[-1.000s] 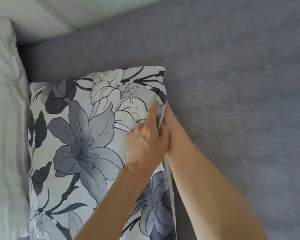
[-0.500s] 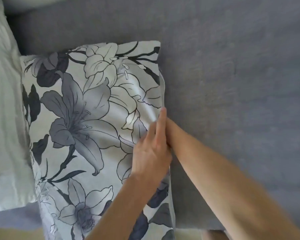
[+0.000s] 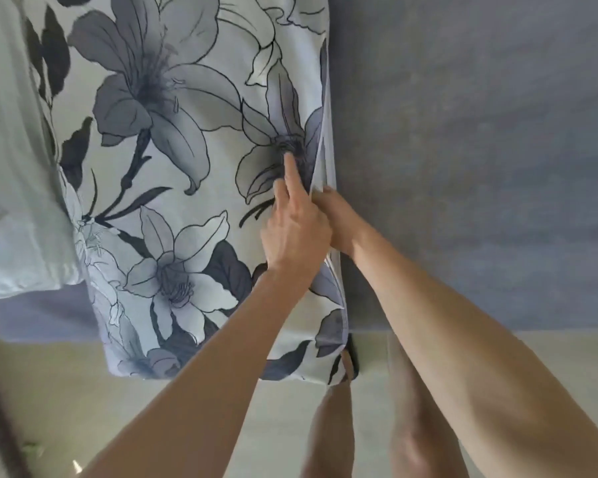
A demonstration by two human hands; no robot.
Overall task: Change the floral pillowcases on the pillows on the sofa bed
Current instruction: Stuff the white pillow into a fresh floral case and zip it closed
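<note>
Our left hand (image 3: 296, 232) lies on top of the floral pillowcase (image 3: 173, 160), its index finger straight and pressing the fabric near the right edge, the other fingers curled loosely beside it; we cannot tell whether they pinch any cloth. Our right hand (image 3: 337, 220) goes into the open side seam just beside it, fingers hidden under the fabric, so we cannot tell how its grip stands. The 2 hands touch at the seam. No brand, label or writing can be read on the cloth. The pillowcase, printed with grey lilies and dark leaves, lies on the grey sofa bed (image 3: 480, 150), its near end hanging over the edge. A pale green pillow (image 3: 13, 174) lies against its left side. Below the edge we see a light floor (image 3: 66, 391) and our bare legs (image 3: 408, 426).
</note>
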